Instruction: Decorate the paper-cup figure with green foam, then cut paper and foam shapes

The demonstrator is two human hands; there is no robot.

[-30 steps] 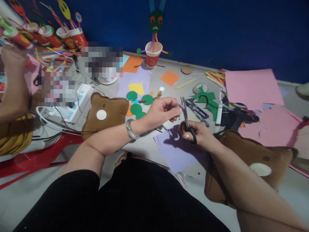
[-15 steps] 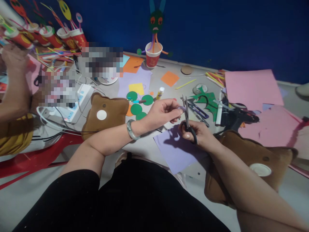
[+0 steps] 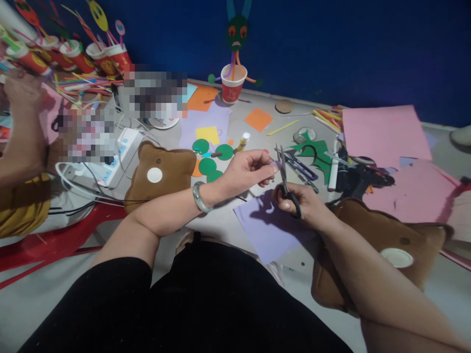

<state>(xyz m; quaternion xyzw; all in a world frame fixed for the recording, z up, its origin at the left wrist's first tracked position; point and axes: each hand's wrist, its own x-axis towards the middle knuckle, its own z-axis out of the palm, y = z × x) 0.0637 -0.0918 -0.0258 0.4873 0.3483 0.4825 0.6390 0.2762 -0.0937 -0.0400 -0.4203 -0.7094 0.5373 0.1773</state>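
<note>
Pinched in the fingertips of my left hand (image 3: 250,170) is a small piece of purple paper (image 3: 274,165). My right hand (image 3: 300,203) is closed around the black handles of a pair of scissors (image 3: 284,179), whose blades point up and stand slightly apart beside the purple piece. Whether the blades touch the paper is hard to make out. Below both hands a larger purple sheet (image 3: 267,235) lies at the table's front edge, in the shadow of my hands. Left of my left hand lie several green paper circles (image 3: 207,166) and a glue stick (image 3: 244,141).
A red paper cup (image 3: 233,88) with a green-faced figure stands at the back. To the right are utility knives (image 3: 301,166), a black glue gun (image 3: 368,180), pink paper (image 3: 386,132) and a brown cushion (image 3: 368,235). Another person's arm (image 3: 22,117) and a power strip (image 3: 121,154) are at left.
The scissor blades have opened a little wider. Both hands stay in nearly the same place, still holding the purple piece and the scissors.
</note>
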